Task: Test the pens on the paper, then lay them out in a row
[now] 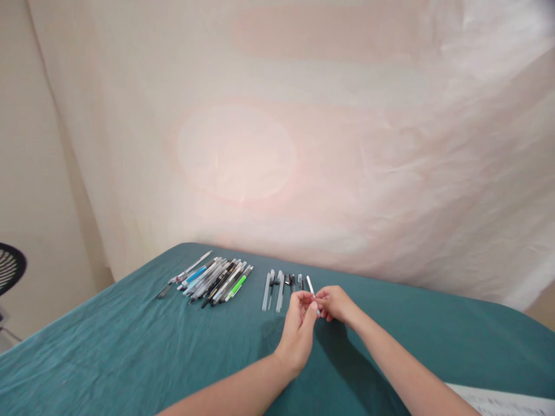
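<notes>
Head view: the left hand (297,335) and right hand (339,303) meet, fingertips pinched closed on a slim white pen (310,285) over the desk (143,352), beside disassembled pen parts (280,293). Light, aligned pressure should steady it best.

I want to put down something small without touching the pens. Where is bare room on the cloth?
Bare cloth lies nearer than the pen pile, left of the left forearm. Another bare stretch lies right of the right forearm, beyond the white sheet. Crowded: the pile, the row of pen parts, and around the left hand and right hand.
</notes>
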`<control>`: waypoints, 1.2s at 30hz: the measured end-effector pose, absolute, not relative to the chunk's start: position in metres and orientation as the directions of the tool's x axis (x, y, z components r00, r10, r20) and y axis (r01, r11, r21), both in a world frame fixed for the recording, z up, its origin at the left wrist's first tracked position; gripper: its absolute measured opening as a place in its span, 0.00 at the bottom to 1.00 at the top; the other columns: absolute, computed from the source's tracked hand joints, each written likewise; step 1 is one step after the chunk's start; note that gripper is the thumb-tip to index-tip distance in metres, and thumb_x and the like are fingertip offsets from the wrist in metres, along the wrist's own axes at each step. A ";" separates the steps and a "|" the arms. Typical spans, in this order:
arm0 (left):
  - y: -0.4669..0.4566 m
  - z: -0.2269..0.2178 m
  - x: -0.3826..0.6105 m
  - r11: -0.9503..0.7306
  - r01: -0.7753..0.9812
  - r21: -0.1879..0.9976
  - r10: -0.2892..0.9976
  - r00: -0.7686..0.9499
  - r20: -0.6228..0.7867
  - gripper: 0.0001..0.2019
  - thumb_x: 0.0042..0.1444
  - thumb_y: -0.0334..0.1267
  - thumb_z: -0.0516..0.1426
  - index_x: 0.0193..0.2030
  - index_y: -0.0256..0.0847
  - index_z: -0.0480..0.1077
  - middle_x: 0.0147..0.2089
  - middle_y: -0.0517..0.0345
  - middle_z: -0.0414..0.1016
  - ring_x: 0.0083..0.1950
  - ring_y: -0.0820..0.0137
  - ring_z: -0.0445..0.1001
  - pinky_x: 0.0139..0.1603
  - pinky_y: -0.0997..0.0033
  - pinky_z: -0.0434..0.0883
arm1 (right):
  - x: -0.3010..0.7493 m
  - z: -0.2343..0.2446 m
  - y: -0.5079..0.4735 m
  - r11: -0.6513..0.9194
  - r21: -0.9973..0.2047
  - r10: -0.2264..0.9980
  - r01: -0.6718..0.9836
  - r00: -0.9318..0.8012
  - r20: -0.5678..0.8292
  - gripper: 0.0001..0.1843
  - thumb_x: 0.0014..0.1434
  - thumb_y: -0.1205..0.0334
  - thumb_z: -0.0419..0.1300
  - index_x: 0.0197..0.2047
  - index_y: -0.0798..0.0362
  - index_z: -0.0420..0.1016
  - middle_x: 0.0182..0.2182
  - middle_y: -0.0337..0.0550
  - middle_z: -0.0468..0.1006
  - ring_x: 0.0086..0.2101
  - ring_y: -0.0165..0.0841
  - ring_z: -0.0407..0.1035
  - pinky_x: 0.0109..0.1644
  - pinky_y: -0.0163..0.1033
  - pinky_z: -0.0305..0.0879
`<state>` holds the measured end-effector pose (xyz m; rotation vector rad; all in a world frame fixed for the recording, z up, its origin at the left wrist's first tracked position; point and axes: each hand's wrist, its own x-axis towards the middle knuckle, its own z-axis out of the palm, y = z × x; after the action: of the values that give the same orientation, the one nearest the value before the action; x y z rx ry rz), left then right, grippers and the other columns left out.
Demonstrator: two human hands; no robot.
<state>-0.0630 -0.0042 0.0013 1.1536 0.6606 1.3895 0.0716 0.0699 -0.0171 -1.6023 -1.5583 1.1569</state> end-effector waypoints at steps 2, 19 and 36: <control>-0.007 0.004 -0.063 -0.198 -0.379 0.904 0.945 0.170 0.278 0.09 0.55 0.42 0.50 0.40 0.39 0.60 0.37 0.56 0.67 0.38 0.71 0.68 0.41 0.71 0.65 | 0.067 -0.022 0.074 -0.116 -0.883 0.984 0.455 -0.065 -0.164 0.07 0.44 0.61 0.61 0.24 0.56 0.68 0.11 0.35 0.69 0.12 0.26 0.62 0.13 0.28 0.54; 0.068 0.023 -0.126 -0.301 0.603 0.739 0.954 0.187 0.236 0.19 0.50 0.33 0.53 0.50 0.36 0.58 0.45 0.51 0.68 0.37 0.74 0.70 0.41 0.74 0.66 | 0.079 -0.023 0.037 -0.010 -0.856 0.979 0.516 -0.169 -0.114 0.10 0.51 0.59 0.52 0.30 0.57 0.69 0.21 0.39 0.71 0.17 0.25 0.64 0.14 0.27 0.58; 0.103 0.043 -0.224 0.097 0.995 0.019 0.988 -0.098 0.116 0.11 0.49 0.31 0.49 0.36 0.34 0.71 0.41 0.42 0.74 0.44 0.61 0.72 0.40 0.68 0.67 | 0.076 -0.011 -0.035 0.066 -0.849 0.964 0.525 -0.253 -0.081 0.11 0.53 0.58 0.51 0.29 0.56 0.70 0.18 0.36 0.65 0.18 0.24 0.60 0.17 0.26 0.53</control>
<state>-0.2240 0.1032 0.0428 2.1571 2.3793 0.1483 0.0757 -0.0352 -0.0105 -1.4782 -1.8293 1.0987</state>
